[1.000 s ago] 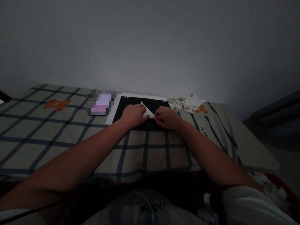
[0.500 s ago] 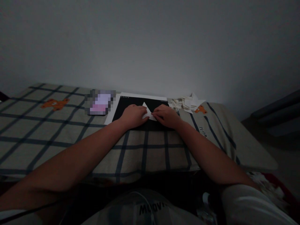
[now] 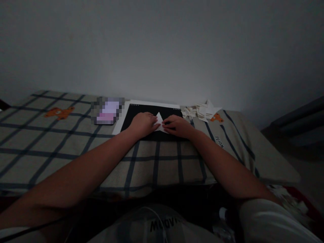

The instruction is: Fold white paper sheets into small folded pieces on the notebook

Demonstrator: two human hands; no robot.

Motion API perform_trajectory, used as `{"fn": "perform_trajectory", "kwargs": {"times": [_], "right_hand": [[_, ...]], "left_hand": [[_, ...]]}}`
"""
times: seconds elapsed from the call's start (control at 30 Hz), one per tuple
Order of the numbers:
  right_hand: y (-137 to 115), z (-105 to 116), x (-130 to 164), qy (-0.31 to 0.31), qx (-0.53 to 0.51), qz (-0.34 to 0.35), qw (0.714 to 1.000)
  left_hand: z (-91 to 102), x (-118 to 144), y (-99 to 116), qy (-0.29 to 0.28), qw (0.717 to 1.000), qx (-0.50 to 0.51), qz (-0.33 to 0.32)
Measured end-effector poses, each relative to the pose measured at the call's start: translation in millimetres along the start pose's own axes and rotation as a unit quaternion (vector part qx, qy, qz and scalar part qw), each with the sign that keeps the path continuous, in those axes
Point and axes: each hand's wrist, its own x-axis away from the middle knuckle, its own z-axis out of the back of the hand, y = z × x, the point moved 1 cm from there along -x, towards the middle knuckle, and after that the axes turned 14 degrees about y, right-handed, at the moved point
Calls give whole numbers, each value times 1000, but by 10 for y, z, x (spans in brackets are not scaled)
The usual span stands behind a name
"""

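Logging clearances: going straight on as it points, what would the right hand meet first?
Most likely the paper, which it seems to touch, then the left hand; depth is hard to judge.

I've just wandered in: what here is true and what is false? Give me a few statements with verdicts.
1. The left hand and right hand both touch the small white folded paper. True.
2. The flat rectangular sheet beneath it is yellow. False: it is black.
3. The flat device with a lilac-and-pink screen lies left of the sheet. True.
4. The loose white paper pieces lie left of that device. False: they lie to its right.
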Motion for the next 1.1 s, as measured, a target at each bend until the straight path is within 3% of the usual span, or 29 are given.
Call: {"fn": "perform_trajectory", "kwargs": {"times": [0.17,0.67,1.1], "right_hand": [[-62,39,-15,-12,1,-14,1000],[-57,8,-37,-19,79,-52,995],[-148,45,-87,-29,101,-44,993]], "left_hand": [[20,22,19,21,1000,-3,-8],[91,21,-1,-1,998,59,6],[-8,23,-5,-33,997,67,22]]}}
